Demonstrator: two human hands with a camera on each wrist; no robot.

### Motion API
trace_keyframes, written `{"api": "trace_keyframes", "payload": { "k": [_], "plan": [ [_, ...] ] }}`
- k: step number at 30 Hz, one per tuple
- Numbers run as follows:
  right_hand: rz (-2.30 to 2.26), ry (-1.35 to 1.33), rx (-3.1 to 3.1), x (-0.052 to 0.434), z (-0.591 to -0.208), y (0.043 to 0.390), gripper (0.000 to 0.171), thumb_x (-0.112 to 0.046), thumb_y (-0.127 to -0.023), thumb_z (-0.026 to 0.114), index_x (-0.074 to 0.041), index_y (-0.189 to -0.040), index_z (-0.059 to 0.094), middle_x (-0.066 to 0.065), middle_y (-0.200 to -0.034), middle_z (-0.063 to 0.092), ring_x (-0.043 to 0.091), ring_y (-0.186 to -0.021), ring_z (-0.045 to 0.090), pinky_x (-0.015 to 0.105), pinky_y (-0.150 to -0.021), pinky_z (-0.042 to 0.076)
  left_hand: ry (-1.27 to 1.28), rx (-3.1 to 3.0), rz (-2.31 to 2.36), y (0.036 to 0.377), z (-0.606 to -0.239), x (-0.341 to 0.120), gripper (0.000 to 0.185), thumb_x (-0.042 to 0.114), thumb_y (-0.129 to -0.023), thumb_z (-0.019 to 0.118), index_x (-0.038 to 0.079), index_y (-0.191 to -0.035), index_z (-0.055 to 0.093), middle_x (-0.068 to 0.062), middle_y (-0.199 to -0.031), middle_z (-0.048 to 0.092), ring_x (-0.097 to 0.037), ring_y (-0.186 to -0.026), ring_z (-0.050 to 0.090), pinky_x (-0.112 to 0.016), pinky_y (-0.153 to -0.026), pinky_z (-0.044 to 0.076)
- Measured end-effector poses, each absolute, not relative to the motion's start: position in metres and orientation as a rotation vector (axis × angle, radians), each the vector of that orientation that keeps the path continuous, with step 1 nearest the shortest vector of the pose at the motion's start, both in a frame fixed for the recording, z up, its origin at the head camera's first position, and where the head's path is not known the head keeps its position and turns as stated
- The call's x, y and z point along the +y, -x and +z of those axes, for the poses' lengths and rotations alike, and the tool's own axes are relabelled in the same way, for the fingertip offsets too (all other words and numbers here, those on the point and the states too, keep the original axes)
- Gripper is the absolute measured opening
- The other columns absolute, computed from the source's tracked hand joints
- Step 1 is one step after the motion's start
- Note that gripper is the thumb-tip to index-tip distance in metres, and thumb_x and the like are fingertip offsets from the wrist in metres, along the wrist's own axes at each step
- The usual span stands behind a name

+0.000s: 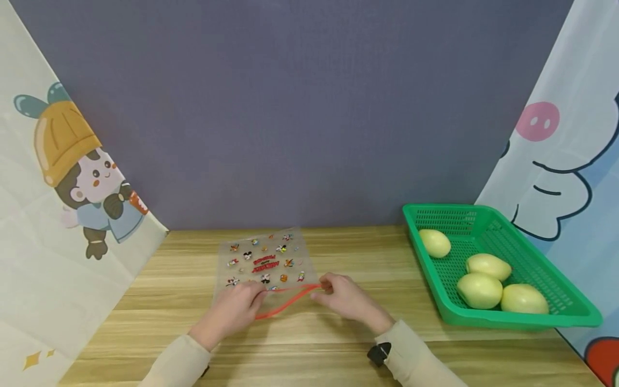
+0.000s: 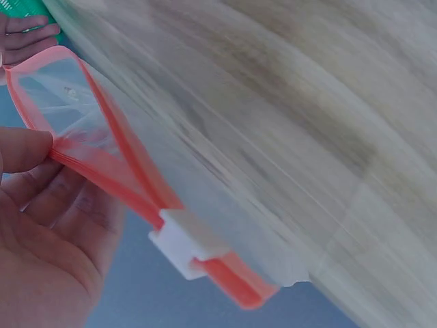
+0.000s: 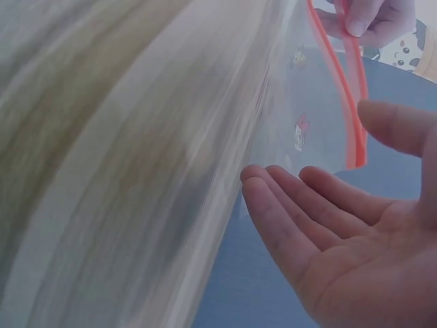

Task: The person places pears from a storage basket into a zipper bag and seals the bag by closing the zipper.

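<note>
Head view. Your left hand [image 1: 240, 310] and right hand [image 1: 349, 297] meet at the near edge of a clear zip bag [image 1: 265, 263] lying flat on the wooden desk [image 1: 338, 344], centre front. The bag is printed with small cartoon figures and red lettering in the middle (too small to read). Its red zip strip [image 1: 285, 302] bows toward you between the two hands, so the mouth stands open. Well to the right sits a green basket [image 1: 570, 309] with four yellow-green fruits [image 1: 480, 290] inside. Cartoon-printed curtains hang at both sides, with a grey wall behind.

Left wrist view. Your left thumb and fingers [image 2: 24, 149] pinch one lip of the red strip [image 2: 109, 174]. A white slider [image 2: 181, 242] sits on the strip, just below the grasp. The desk surface is blurred.

Right wrist view. Your right hand [image 3: 341, 225] shows a spread palm with relaxed fingers; the red strip [image 3: 355, 130] hangs just beside the thumb, and no clear grasp shows here (in the head view the fingertips touch the strip's end, but whether they pinch it I cannot tell).
</note>
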State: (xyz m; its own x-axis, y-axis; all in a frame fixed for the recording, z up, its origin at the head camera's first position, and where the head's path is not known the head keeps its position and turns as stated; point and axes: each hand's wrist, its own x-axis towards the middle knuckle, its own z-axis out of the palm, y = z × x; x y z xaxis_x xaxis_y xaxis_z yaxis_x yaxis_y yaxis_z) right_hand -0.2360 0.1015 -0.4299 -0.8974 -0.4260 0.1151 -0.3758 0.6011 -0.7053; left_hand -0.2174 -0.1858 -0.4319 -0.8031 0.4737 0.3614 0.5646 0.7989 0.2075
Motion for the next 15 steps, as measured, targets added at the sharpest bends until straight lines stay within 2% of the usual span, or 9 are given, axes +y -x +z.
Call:
{"api": "trace_keyframes", "payload": {
  "k": [7, 15],
  "plan": [
    [-1.252, 0.627, 2.786, 0.098, -0.431, 0.236, 0.04, -0.029, -0.094, 0.072, 0.006, -0.113, 0.066, 0.011, -0.1, 0.069, 0.024, -0.092, 0.067, 0.044, -0.085, 0.059, 0.803, -2.686, -0.523, 0.217, -0.429, -0.181, 0.006, 0.008, -0.097, 0.066, 0.009, -0.095, 0.072, 0.009, -0.08, 0.065, -0.004, -0.07, 0.059, -0.029, -0.068, 0.058],
    [-1.289, 0.572, 2.756, 0.095, -0.43, 0.234, 0.042, -0.032, -0.094, 0.072, 0.004, -0.115, 0.067, 0.016, -0.108, 0.071, 0.031, -0.101, 0.068, 0.05, -0.089, 0.057, 0.816, -2.664, -0.626, 0.217, -0.424, -0.174, 0.005, 0.006, -0.096, 0.067, 0.007, -0.093, 0.072, 0.009, -0.078, 0.063, -0.002, -0.065, 0.05, -0.023, -0.061, 0.052]
  ]
}}
